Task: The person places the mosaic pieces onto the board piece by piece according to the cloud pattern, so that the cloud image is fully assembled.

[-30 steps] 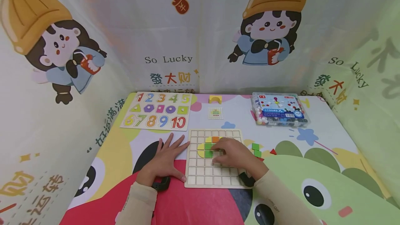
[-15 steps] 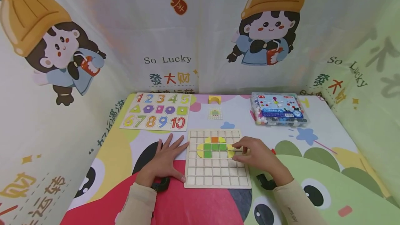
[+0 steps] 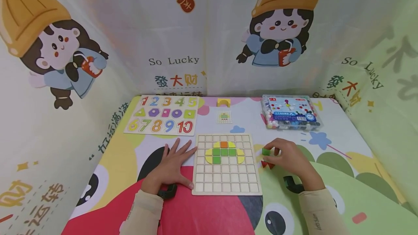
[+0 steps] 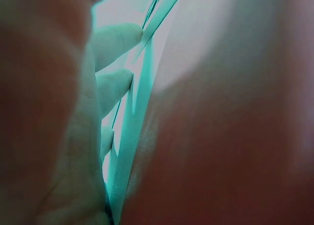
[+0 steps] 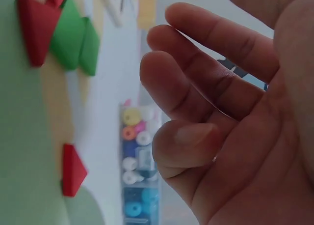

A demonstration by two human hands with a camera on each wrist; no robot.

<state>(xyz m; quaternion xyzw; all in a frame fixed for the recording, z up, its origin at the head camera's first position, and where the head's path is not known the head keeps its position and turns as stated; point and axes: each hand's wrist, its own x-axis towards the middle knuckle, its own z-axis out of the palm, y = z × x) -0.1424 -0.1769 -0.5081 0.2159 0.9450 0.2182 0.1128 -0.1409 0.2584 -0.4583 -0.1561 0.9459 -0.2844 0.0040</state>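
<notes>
Hovering by the green blocks (image 5: 67, 36) right of the grid board (image 3: 225, 178), the right hand (image 3: 289, 157) is loosely bent, apparently empty; closing carelessly, it could knock the nearby red triangles (image 5: 37, 31). The spread left hand (image 3: 170, 168), if nudged, could jar the board.

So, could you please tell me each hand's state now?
Left hand: open, spread at the board's edge.
Right hand: open, holding nothing, near green blocks.

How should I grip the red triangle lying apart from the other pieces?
Probably from above, with the right hand pinching the red triangle by opposite side edges rather than its top face: it looks low and flat, edges exposed, and it lies apart from the green blocks.
</notes>
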